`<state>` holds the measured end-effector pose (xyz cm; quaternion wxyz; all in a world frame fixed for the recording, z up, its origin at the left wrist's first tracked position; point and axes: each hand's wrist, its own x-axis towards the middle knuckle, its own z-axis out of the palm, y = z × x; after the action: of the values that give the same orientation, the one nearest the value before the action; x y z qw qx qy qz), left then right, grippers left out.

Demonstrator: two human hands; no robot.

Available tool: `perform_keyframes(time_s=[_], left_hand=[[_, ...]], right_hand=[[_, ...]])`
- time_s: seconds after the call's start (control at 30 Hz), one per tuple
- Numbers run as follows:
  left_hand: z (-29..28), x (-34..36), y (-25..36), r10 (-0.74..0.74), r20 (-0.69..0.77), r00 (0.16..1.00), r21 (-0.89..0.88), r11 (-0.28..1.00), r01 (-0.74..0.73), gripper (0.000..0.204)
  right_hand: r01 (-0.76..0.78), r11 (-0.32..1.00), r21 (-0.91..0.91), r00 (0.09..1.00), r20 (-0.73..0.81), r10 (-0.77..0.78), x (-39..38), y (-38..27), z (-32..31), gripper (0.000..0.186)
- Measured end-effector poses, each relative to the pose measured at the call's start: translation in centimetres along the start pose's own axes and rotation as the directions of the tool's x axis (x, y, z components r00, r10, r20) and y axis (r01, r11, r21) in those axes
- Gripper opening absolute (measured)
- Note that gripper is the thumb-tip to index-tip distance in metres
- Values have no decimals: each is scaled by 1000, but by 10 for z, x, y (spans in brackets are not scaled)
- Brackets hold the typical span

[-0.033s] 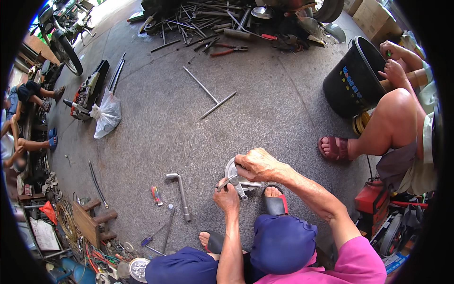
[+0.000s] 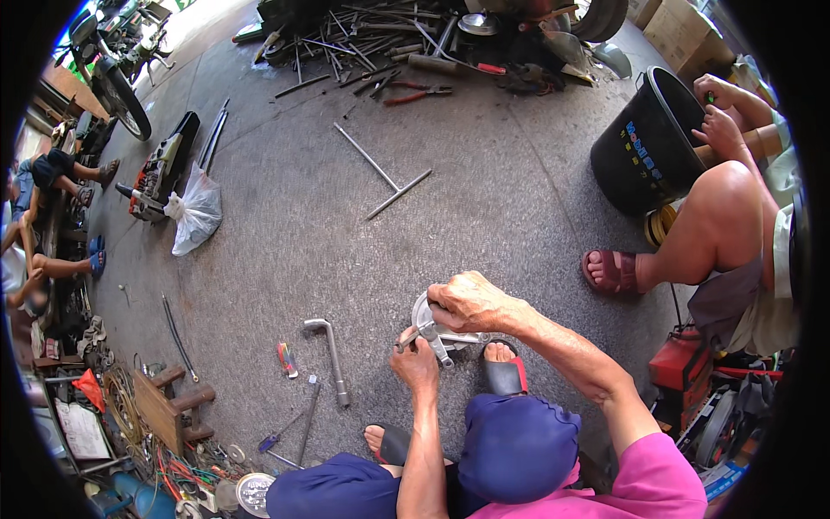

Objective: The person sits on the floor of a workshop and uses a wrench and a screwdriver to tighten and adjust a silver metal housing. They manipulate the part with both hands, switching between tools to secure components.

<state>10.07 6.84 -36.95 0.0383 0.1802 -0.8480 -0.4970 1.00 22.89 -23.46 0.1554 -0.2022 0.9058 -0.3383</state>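
Between my feet I have a round silver metal part with a lever arm point(image 2: 442, 349), which looks like a motorcycle brake plate. My right hand point(image 2: 471, 303) is closed over its upper right edge, covering much of the disc. From below, my left hand point(image 2: 417, 365) pinches the lower left side of the same part, where a short metal piece sticks out past the fingers. To the left, an L-shaped socket wrench point(image 2: 333, 359) lies on the ground, beside a small multicoloured tube point(image 2: 287, 360). A screwdriver with a purple handle point(image 2: 275, 438) rests nearer my left knee.
A T-handle wrench point(image 2: 393, 186) lies ahead. Beyond it are piled tools and red-handled pliers point(image 2: 417, 93). At right, another person sits by a black bucket point(image 2: 635, 156). A chainsaw point(image 2: 160, 169), a plastic bag point(image 2: 197, 212) and a small wooden stool point(image 2: 160, 406) stand left.
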Motion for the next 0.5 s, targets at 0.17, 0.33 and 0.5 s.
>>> perform_keyframes(time_s=[0.17,0.33,0.5], left_hand=[[3,0,-6,-36,-4,999,-123,992,35,25],[1,-2,3,-77,39,996,-112,990,81,27],[-6,-2,7,78,52,996,45,996,-80,29]], right_hand=[[30,999,-18,999,21,-30,20,5,0,19],[28,998,-52,993,119,-22,42,9,-1,19],[50,997,-63,991,123,-42,46,4,4,20]])
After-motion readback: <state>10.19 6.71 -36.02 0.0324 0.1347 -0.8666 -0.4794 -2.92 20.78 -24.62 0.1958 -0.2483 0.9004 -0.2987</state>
